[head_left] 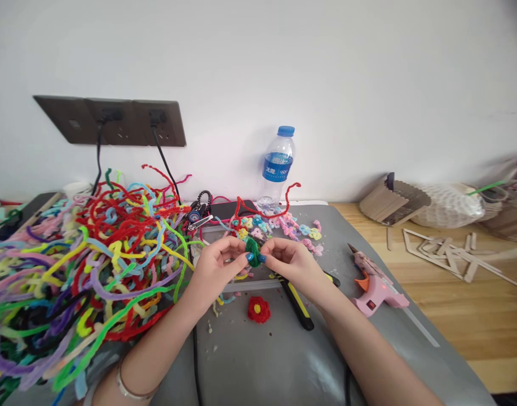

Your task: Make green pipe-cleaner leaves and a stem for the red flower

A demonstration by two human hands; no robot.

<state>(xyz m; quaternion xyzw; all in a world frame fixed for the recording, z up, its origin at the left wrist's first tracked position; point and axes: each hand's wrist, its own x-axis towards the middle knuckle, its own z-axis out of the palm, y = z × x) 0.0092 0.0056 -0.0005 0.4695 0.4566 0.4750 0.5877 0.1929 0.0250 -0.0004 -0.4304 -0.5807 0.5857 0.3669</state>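
Between the fingertips of both hands is a small dark green piece of bent pipe cleaner [253, 252], held above the grey mat. My left hand [226, 260] pinches it from the left, and my right hand [286, 260] pinches its right side. Below them on the mat lies a red pipe-cleaner flower [259, 309] with a yellow centre. Pliers with black and yellow handles [298, 304] lie partly under my right hand, their jaws hidden. Several small pastel pipe-cleaner flowers [279, 225] are scattered just behind the hands.
A big tangle of coloured pipe cleaners [114, 265] covers the left side. A pink glue gun [379, 290] rests on the grey mat [241, 361] at right. A water bottle [278, 163] stands by the wall. Wooden sticks [453, 254] lie on the wooden table [473, 327].
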